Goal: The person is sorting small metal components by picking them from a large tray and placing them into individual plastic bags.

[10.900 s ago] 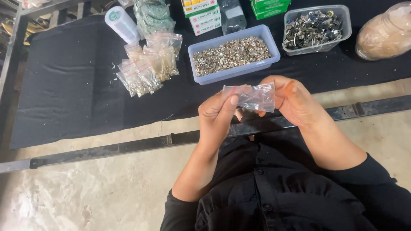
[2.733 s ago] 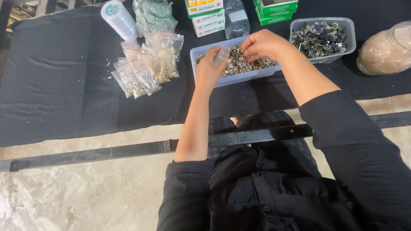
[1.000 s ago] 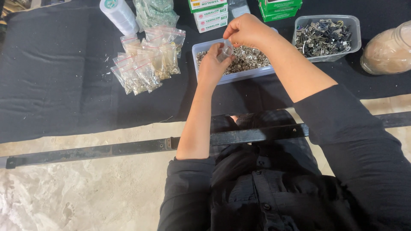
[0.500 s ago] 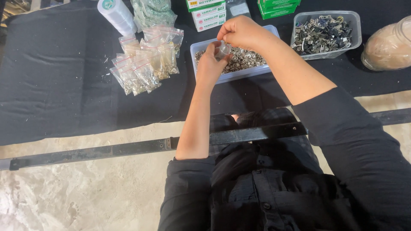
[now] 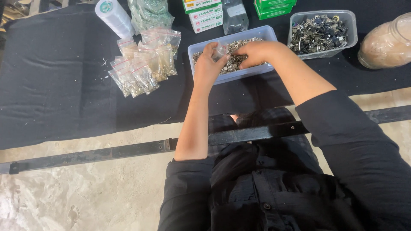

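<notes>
Head view, looking straight down: both hands are over the pale blue plastic tub [image 5: 261, 33] full of small silvery metal bits, which sits on the black cloth [image 5: 55, 85] spread over the counter. The left hand [image 5: 209, 64] has its grip pinched shut on a small clear plastic bag [image 5: 221, 50], held right above the tub's left half. The right hand [image 5: 256, 53] is palm down with its fingers dug into the metal bits; can't tell if that grip is closed on anything, the fingertips are buried.

Left of the tub there's a pile of already filled little zip bags [image 5: 143, 64] with red seal strips, fanned out on the cloth. Above them lies a white roll [image 5: 113, 16] tipped on its side, next to a greenish bag [image 5: 150, 12]. Behind the tub are 2 stacked small boxes [image 5: 202, 15] and green boxes [image 5: 274, 7]. To the right, a clear tub [image 5: 349, 21] holds darker metal pieces, and a big clear jar [image 5: 387, 42] with brownish stuff sits at the far right edge. A dark metal bar [image 5: 107, 152] runs across just above the person's lap
</notes>
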